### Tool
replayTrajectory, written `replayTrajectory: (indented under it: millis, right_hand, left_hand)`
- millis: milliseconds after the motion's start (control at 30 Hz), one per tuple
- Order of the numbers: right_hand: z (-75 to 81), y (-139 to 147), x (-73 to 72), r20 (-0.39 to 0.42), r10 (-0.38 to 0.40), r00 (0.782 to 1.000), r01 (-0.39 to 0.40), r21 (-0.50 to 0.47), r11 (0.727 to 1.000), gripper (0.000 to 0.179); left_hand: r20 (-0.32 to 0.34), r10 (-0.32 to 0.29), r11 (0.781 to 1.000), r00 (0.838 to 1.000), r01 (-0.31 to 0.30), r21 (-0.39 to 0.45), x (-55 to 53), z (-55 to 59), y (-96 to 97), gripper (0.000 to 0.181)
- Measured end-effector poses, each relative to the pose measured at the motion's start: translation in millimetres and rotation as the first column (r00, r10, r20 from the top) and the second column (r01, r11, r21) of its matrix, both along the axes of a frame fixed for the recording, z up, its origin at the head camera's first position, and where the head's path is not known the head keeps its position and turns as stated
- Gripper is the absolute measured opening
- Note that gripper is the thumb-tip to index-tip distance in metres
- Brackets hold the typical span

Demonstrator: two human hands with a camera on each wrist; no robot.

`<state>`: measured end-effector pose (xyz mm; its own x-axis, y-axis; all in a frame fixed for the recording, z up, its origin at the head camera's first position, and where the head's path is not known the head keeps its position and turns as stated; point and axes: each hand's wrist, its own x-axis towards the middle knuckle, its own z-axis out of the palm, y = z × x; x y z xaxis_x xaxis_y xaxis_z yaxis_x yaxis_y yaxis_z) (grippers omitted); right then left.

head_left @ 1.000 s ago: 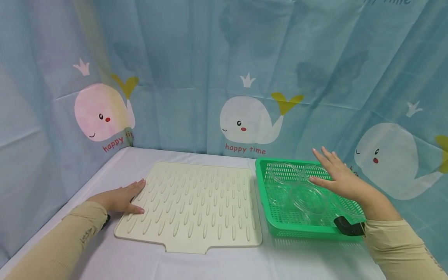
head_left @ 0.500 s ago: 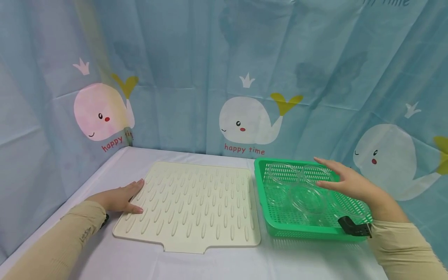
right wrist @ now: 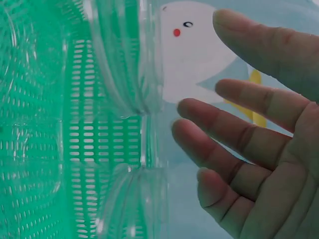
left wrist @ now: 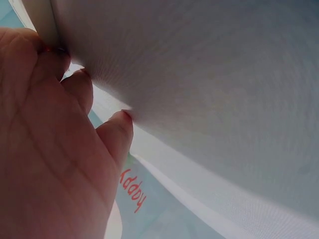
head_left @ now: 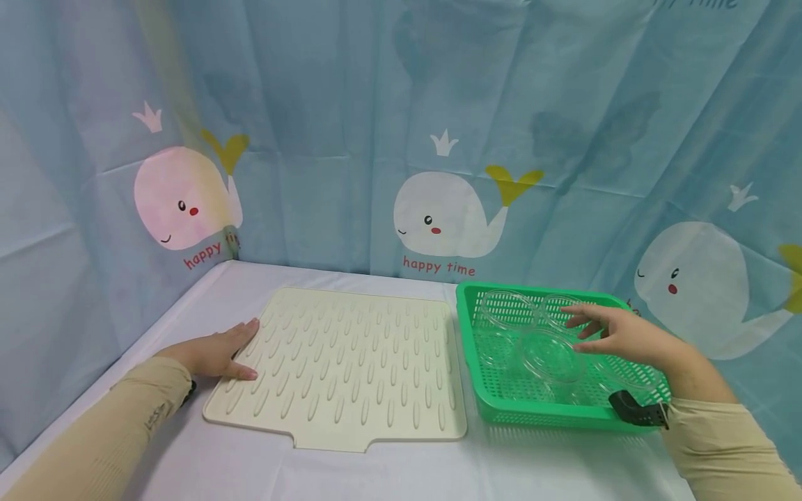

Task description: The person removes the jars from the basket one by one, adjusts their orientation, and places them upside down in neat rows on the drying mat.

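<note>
A cream board with raised oblong ridges [head_left: 351, 362] lies on the white table. At its left edge, my left hand [head_left: 216, 353] rests with the thumb over the board and the fingers along the side. The left wrist view shows this hand [left wrist: 55, 129] with its fingertips against the white cloth. To the right stands a green slotted basket [head_left: 532, 412] with several clear round plastic containers [head_left: 551, 356] inside. Above them hovers my right hand [head_left: 633, 341], fingers loosely bent and nothing held. Seen from the right wrist, the hand [right wrist: 264, 134] is apart from the clear rims [right wrist: 127, 55].
A blue curtain [head_left: 326, 202] printed with whales hangs behind the table and along its left side. White cloth [head_left: 388, 476] covers the table in front of the board and basket. A narrow gap separates board and basket.
My right hand has come down toward the clear containers, and its spread fingers have drawn closer together and bent. The left hand stays at the board's edge.
</note>
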<state>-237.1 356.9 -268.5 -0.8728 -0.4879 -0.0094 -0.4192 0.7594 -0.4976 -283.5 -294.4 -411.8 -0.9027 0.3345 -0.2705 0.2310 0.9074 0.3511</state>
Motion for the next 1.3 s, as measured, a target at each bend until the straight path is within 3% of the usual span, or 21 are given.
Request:
replayTrajectory:
  millis: [433, 667, 900, 1133, 1300]
  right_hand:
    - [-4.5, -1.1, 0.0, 0.126, -0.012, 0.992, 0.007, 0.038, 0.999, 0.063]
    - [-1.8, -10.0, 1.6, 0.094, 0.043, 0.995, -0.049, 0.058, 0.997, 0.062]
    - [-1.9, -19.7, 2.0, 0.192, 0.108, 0.975, -0.115, 0.023, 0.993, 0.076]
    - [-7.3, -32.7, 1.9, 0.224, 0.192, 0.955, -0.205, 0.033, 0.978, 0.09]
    - [-11.8, -36.9, -2.6, 0.232, 0.18, 0.956, -0.192, 0.03, 0.981, 0.089]
  left_hand:
    - [-0.023, -0.012, 1.0, 1.0, 0.012, -0.015, -3.5, -2.0, -1.6, 0.122]
    - [-0.011, 0.008, 1.0, 1.0, -0.009, -0.018, -2.0, 0.8, -0.2, 0.123]
    - [-0.026, -0.006, 1.0, 1.0, 0.005, -0.016, -1.8, 0.7, 0.8, 0.121]
    - [-0.035, -0.012, 1.0, 0.999, 0.012, -0.008, -0.7, -1.4, -0.4, 0.121]
    - [-0.038, -0.01, 1.0, 0.999, 0.01, -0.014, -2.8, -6.4, -3.2, 0.122]
